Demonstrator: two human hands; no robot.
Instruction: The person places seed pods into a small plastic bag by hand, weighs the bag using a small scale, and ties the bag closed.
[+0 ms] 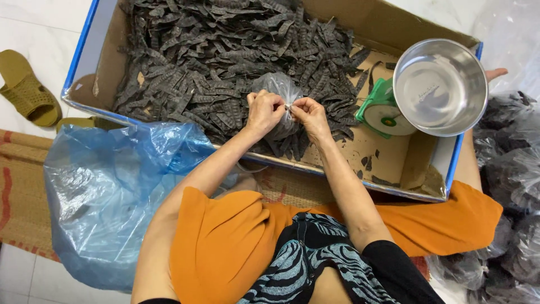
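My left hand [263,112] and my right hand [310,115] meet over the near edge of a cardboard box [416,169]. Both pinch the gathered neck of a small clear plastic bag [279,89] stuffed with dark dried pods. The bag rests on a heap of loose dark pods [225,56] that fills most of the box. A thin band seems to sit between my fingertips at the bag's neck, too small to tell for sure.
A green kitchen scale [382,110] with a steel bowl [440,87] stands in the box's right end. A large blue plastic bag [107,191] lies at left. Several filled clear bags [512,186] pile at right. A yellow sandal [25,87] sits on the tiled floor.
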